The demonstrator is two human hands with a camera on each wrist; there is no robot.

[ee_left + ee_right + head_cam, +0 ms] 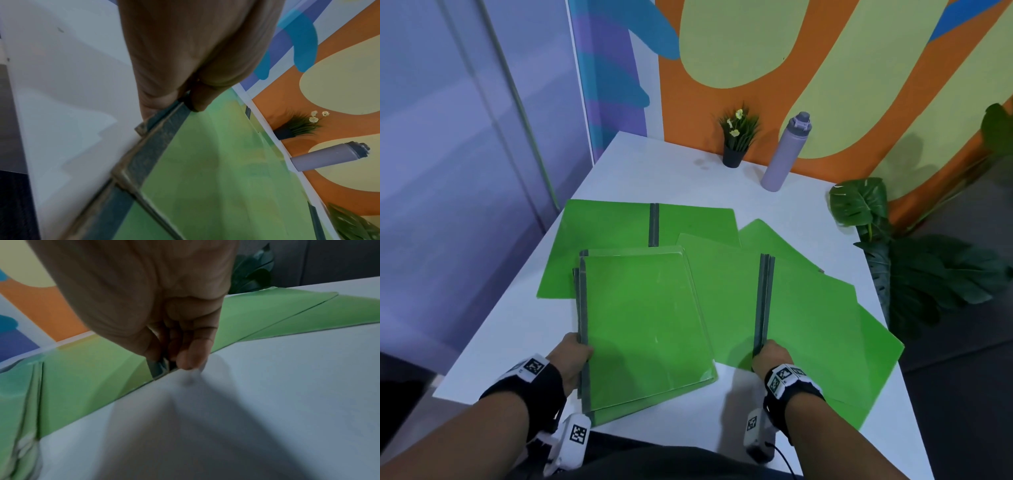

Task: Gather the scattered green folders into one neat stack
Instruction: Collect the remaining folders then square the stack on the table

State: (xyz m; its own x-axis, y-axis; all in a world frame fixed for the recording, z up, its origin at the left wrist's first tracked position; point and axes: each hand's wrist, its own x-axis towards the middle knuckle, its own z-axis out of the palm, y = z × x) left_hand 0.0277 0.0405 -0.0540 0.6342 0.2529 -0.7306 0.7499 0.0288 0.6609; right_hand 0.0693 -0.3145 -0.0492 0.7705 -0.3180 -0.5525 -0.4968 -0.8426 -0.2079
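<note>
Head view: left hand gripped the grey spine of a small stack of closed folders at the near left of the white desk; right hand pinched the spine of an open folder lying flat to the right, overlapping others. Another open folder lay behind; potted plant and lilac bottle stood at the far edge. Left wrist view: thumb and fingers curled round the spine edge. Right wrist view: fingertips clamped on the spine's near end.
</note>
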